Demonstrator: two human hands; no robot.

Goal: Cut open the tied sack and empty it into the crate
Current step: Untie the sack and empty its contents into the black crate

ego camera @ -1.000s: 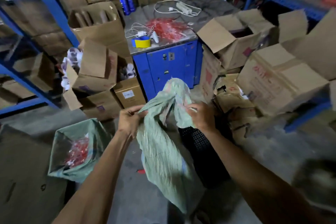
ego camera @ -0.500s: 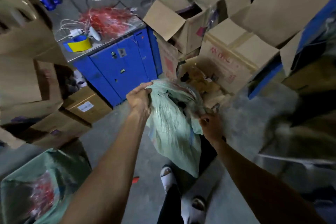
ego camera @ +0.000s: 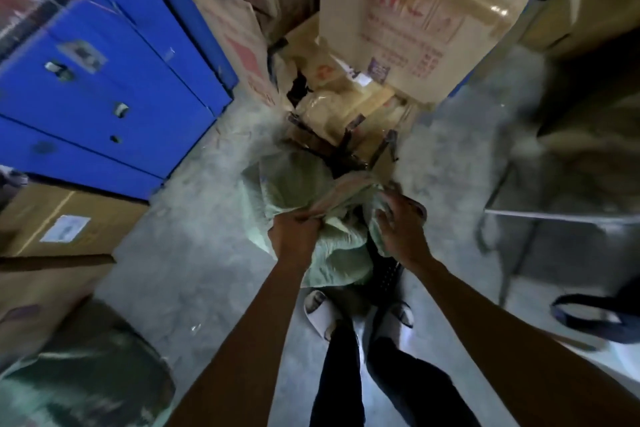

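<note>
A pale green woven sack [ego camera: 294, 191] is bunched low in front of me, just above the floor. My left hand [ego camera: 294, 229] grips a fold of its cloth from the near side. My right hand [ego camera: 398, 229] clutches the sack's right edge. Under the sack, a black perforated crate [ego camera: 389, 274] shows only as a dark strip beside my right wrist; most of it is hidden. The view is blurred, and I cannot tell whether anything is inside the sack.
A blue metal cabinet [ego camera: 104, 87] stands at the left. Cardboard boxes [ego camera: 408, 17] pile up ahead, with torn cardboard scraps [ego camera: 339, 114] below them. Another green sack [ego camera: 79, 388] sits at the lower left. My feet in white slippers [ego camera: 322, 312] stand on grey concrete.
My view has swung down and forward. Both hands have lowered the sack toward the floor and crumpled it together; it no longer hangs long between them.
</note>
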